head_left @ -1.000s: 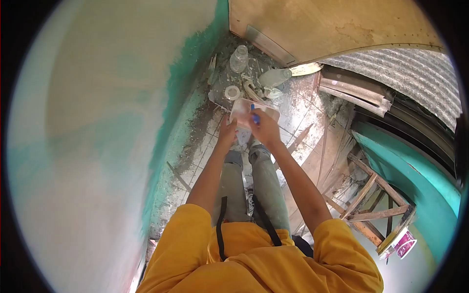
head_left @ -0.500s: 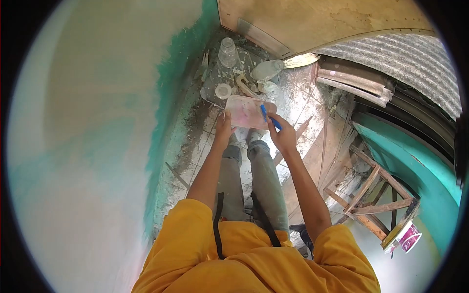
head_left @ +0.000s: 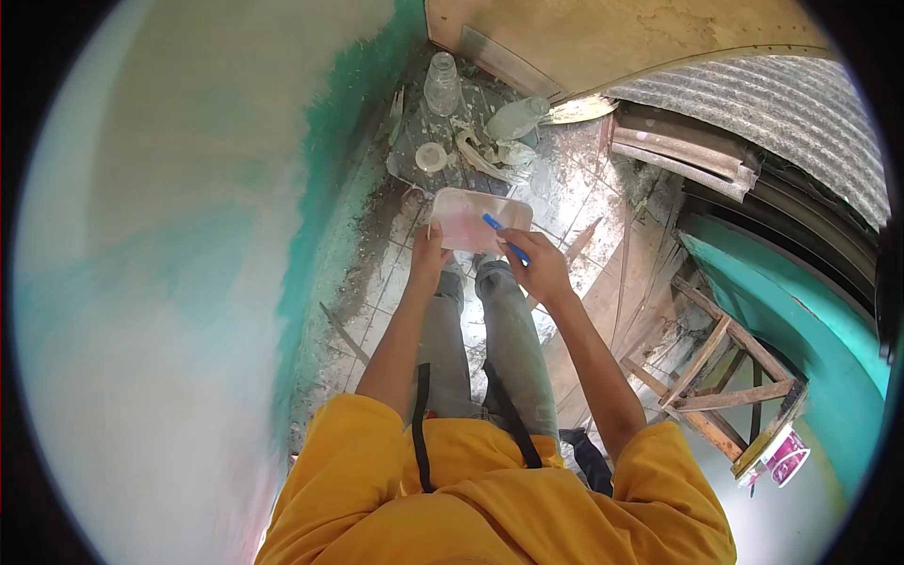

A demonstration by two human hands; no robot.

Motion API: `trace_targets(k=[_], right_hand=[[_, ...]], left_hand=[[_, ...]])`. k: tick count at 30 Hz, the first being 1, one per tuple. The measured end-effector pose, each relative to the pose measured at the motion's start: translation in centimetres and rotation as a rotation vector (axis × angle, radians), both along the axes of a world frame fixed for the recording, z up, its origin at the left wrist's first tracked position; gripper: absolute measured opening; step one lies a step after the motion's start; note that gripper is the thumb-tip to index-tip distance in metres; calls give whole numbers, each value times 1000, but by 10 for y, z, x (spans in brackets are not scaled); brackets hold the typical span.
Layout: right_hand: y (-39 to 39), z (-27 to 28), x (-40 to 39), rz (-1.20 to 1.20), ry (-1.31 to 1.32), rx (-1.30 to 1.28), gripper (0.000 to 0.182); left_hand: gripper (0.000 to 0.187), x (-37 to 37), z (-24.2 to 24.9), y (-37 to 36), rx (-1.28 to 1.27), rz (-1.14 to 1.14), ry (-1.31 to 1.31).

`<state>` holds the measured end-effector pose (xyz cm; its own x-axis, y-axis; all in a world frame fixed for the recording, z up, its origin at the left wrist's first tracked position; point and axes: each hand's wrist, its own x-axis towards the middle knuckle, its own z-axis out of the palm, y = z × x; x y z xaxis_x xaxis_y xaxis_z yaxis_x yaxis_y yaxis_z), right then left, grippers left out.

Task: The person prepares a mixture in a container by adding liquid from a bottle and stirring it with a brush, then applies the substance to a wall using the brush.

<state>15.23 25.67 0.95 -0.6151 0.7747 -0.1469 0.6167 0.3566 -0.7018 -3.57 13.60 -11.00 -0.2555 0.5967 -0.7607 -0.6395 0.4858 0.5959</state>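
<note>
My left hand (head_left: pixel 428 252) is closed on the left edge of a shallow, clear plastic container (head_left: pixel 516 202), tinged pink inside, held in front of my legs. In my right hand (head_left: pixel 541 264) is a blue-handled paintbrush (head_left: pixel 492 222). Its head is over the middle of the container, and the bristles are hard to make out. Beyond the container, a paint-spattered small table or board (head_left: pixel 414 141) bears a clear upright bottle (head_left: pixel 441 85), a cloudy bottle lying over (head_left: pixel 518 118) and a small round white cup (head_left: pixel 430 156).
At my left stands a wall (head_left: pixel 169 311), whitish with green patches. A wooden stool frame (head_left: pixel 725 377) and a pink-and-white tub (head_left: pixel 786 459) are at the right. Stacked corrugated sheets (head_left: pixel 734 113) fill the upper right. Debris lies on the tiled floor (head_left: pixel 574 202).
My right hand has moved left and slightly down, bringing the paintbrush from the container's right side to over its middle. My left hand keeps its grip on the container.
</note>
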Motion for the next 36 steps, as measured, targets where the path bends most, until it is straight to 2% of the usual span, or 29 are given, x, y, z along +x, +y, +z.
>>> trace_targets(k=[5,7,10,12,16,19,22,25,27,30,33,34,36], right_hand=[[3,23,1,53,-19,153,22],[1,36,4,88,-38,189,22],[-2,72,4,136,2,164,24],[-3,106,4,180,37,18,22],[4,167,-1,186,108,-24,20],[12,193,-9,119,204,91,17],[2,210,-12,161,146,216,17],[-4,226,-20,144,120,127,16],[-5,237,-25,55,193,-57,13],[0,242,-28,-88,220,87,13],[1,254,-27,-95,190,113,15],[-1,259,-30,-127,277,57,14],[-3,264,-33,-173,284,104,14]], left_hand=[[81,1,33,-10,38,6,29],[82,0,65,-7,26,23,36],[82,-2,108,-11,36,63,34],[82,-1,132,-19,63,85,28],[80,-7,176,-29,39,132,118],[78,-10,208,-29,101,163,152],[78,-16,232,-27,155,156,163],[77,-19,242,-22,160,158,154],[75,-19,252,-23,130,182,153],[77,-25,273,-20,193,178,145],[76,-28,287,-20,256,250,142],[74,-28,290,-21,295,263,167],[72,-26,299,-24,339,279,195]])
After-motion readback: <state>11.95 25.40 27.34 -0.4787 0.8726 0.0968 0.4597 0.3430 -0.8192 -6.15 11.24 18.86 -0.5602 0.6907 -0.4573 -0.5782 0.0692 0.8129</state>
